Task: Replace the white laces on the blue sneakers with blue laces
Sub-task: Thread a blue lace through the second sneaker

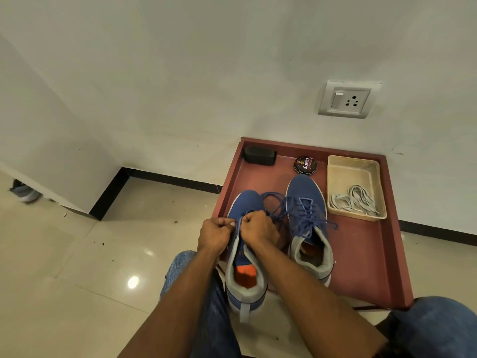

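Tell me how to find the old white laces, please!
Look at the big reddish-brown tray on the floor against the white wall. In its far right corner sits a cream rectangular plastic tub. The tangled white flat shoelaces lie inside it, the only loose laces not on a sneaker.

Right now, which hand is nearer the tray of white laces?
Right. The right hand works on the near sneaker, on the side towards the tray; the left hand lies farther left.
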